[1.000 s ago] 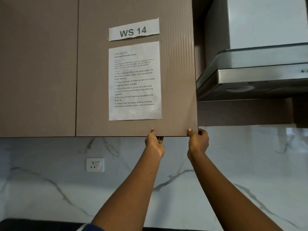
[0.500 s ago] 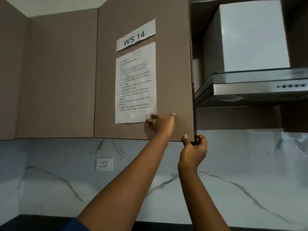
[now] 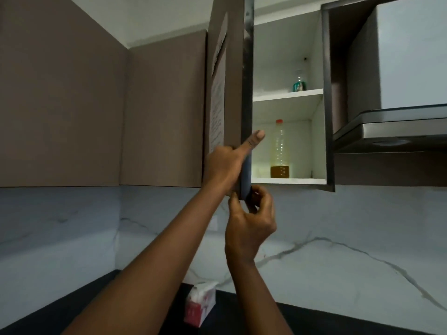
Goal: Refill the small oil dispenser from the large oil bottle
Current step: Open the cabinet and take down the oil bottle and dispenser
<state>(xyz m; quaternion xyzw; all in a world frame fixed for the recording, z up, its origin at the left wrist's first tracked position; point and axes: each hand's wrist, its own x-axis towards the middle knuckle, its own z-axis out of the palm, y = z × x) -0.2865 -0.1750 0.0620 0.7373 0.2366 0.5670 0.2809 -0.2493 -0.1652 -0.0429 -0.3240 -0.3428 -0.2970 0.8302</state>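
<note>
Swung wide since the earlier frames, the cabinet door point(image 3: 247, 93) now stands edge-on, exposing two white shelves. Left grip point(image 3: 223, 165) clasps the door's free edge, thumb stretched up along the inner face, fingers behind the outer face. Right grip point(image 3: 249, 223), just below, pinches the door's bottom corner with curled fingers. Large oil bottle point(image 3: 280, 151), red-capped, stands upright near the middle of the lower shelf point(image 3: 290, 181), toward its back edge, amber oil filling only its base. It lies right of and beyond both grips, apart from them. A small glass vessel point(image 3: 300, 84) sits at the upper shelf's point(image 3: 278, 96) right end; what it is cannot be told. Below, a tissue box point(image 3: 200, 305) rests on the dark surface point(image 3: 338, 317).
</note>
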